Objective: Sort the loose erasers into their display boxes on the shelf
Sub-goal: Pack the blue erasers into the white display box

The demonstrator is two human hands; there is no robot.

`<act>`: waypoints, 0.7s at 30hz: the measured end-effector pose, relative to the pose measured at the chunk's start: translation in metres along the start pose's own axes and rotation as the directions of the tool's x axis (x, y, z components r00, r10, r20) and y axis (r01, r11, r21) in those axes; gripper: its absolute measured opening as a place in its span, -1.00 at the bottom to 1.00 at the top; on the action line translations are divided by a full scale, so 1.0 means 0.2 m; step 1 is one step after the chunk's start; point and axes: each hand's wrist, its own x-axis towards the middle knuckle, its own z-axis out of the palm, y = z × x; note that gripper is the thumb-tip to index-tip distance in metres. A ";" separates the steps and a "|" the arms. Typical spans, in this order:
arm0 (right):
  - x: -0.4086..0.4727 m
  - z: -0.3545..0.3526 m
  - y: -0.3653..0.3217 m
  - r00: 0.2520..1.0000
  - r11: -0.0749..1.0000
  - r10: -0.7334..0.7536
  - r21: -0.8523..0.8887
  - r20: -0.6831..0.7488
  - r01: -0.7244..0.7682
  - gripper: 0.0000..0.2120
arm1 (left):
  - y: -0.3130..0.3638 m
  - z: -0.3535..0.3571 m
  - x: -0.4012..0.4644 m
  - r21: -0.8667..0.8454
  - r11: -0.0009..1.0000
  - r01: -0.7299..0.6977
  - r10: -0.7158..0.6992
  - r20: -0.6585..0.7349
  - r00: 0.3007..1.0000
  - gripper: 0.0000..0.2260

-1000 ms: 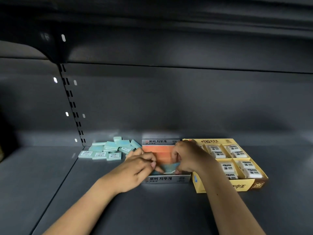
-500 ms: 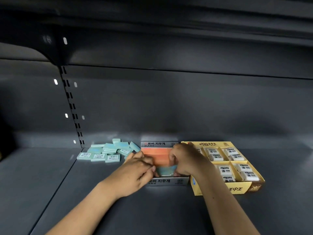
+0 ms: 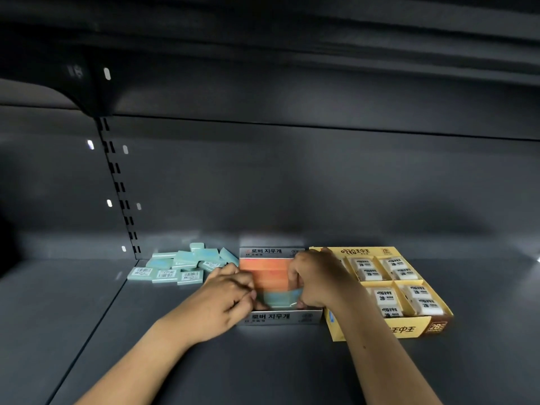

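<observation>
Now both hands, the left hand (image 3: 225,299) and right hand (image 3: 317,280), pinch a row of blue erasers (image 3: 277,298) inside the gray box (image 3: 279,317). More loose erasers (image 3: 181,266) lie left of it on the shelf (image 3: 263,363).

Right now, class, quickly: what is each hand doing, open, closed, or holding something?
Left hand: fingers curled, pinching the blue erasers at their left end.
Right hand: fingers curled round the same erasers' right end, inside the grey display box.

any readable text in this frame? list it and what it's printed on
"로버 지우개": grey box, front wall and back wall.
"2B": yellow box, brown front corner and back flap; also white eraser wrappers.
Yellow box brand lettering: stylised, not legible.
Barcode labels on loose teal erasers: too small.
</observation>
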 end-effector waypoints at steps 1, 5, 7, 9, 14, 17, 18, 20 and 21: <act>0.00 0.00 0.00 1.000 1.000 0.001 -0.002 -0.002 -0.001 -0.80 | 0.00 0.00 0.00 -0.002 1.000 -0.002 0.002 0.000 1.000 -0.66; 0.02 0.01 0.00 1.000 1.000 0.010 -0.004 -0.001 -0.010 -0.82 | 0.00 0.01 0.01 0.000 1.000 0.000 0.000 0.003 1.000 -0.62; 0.02 0.02 0.00 1.000 0.998 0.001 -0.056 -0.001 -0.001 -0.88 | -0.01 0.01 0.01 0.013 1.000 -0.001 0.001 0.006 1.000 -0.59; 0.02 0.01 -0.02 1.000 0.995 0.003 -0.096 0.005 -0.002 -0.89 | -0.01 0.01 0.01 0.018 1.000 -0.003 0.003 0.005 1.000 -0.59; 0.06 0.04 -0.04 0.998 0.989 0.064 -0.132 0.008 -0.062 -0.96 | -0.01 0.01 0.00 0.018 1.000 -0.003 0.003 0.005 1.000 -0.60; 0.07 0.05 -0.06 0.994 0.988 0.111 -0.108 0.016 -0.109 -0.71 | 0.00 0.01 0.00 -0.009 1.000 0.003 -0.003 -0.001 1.000 -0.62; 0.07 0.06 -0.07 0.994 0.989 0.111 -0.101 0.012 -0.109 -0.67 | 0.00 0.00 0.00 -0.010 1.000 0.003 -0.003 -0.002 1.000 -0.63; 0.06 0.05 -0.06 0.995 0.992 0.096 -0.086 -0.006 -0.096 -0.64 | 0.00 0.00 0.00 -0.015 1.000 0.003 -0.003 -0.007 1.000 -0.66; 0.06 0.05 -0.06 0.996 0.993 0.089 -0.079 -0.008 -0.090 -0.63 | 0.00 0.00 0.00 -0.015 1.000 0.001 -0.001 -0.011 1.000 -0.66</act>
